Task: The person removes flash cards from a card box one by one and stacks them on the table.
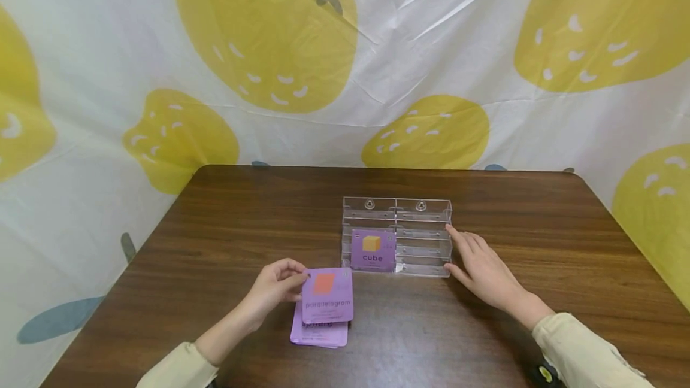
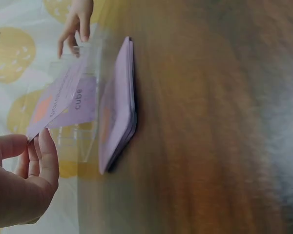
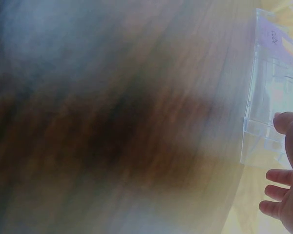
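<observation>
Between thumb and fingers my left hand (image 1: pixel 277 286) pinches the corner of a purple parallelogram card (image 1: pixel 327 295), raised over a stack of purple cards (image 1: pixel 319 335). The left wrist view shows that card (image 2: pixel 58 97) tilted above the stack (image 2: pixel 118 109). A clear plastic card holder (image 1: pixel 423 244) with two columns of tiered pockets is on the table beyond the stack. In its lower left pocket sits a purple cube card (image 1: pixel 373 250). My right hand (image 1: pixel 485 265) has its fingers extended, fingertips at the holder's right side; in the right wrist view the thumb (image 3: pixel 285 122) overlaps the holder.
The dark wood table (image 1: pixel 259 214) reaches back to a white curtain (image 1: pixel 302 130) printed with yellow lemons. Two round metal-looking fittings (image 1: pixel 369 204) are at the holder's top edge. A small dark object (image 1: pixel 547 373) shows beneath the right sleeve.
</observation>
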`<state>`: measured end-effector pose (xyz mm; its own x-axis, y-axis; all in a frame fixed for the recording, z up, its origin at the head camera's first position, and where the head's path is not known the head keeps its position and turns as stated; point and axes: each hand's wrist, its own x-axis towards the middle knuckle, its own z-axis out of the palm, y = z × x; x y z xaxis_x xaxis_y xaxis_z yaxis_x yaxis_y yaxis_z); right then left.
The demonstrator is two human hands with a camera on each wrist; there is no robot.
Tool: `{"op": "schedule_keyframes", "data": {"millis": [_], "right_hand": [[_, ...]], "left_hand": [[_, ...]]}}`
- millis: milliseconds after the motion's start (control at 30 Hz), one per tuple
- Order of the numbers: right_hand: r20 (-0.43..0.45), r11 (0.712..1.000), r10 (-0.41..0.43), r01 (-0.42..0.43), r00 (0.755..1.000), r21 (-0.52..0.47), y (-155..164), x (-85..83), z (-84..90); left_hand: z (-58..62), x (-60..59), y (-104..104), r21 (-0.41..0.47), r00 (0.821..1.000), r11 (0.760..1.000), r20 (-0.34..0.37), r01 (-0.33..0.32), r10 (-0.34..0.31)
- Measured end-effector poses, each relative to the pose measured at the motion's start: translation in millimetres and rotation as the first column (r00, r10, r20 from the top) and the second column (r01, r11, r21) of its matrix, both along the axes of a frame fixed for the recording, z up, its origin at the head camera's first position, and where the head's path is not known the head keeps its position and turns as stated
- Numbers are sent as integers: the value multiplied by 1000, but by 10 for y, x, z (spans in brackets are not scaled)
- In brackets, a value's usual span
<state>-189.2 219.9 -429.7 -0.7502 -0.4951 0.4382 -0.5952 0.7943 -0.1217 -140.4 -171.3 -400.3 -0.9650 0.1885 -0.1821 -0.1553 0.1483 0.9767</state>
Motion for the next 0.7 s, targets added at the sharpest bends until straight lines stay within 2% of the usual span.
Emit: {"op": "schedule_keyframes", "data": {"millis": [233,700], "right_hand": [[5,1000,-1,1,1000,-2,-2,-1,10],[10,1000,2,-2,1000,-4,-4,-3,5]], "left_hand": [[-103,16,-42,24,998,999,41,47,-48],[-221,-36,-90,57,990,996,116,67,-74]]}}
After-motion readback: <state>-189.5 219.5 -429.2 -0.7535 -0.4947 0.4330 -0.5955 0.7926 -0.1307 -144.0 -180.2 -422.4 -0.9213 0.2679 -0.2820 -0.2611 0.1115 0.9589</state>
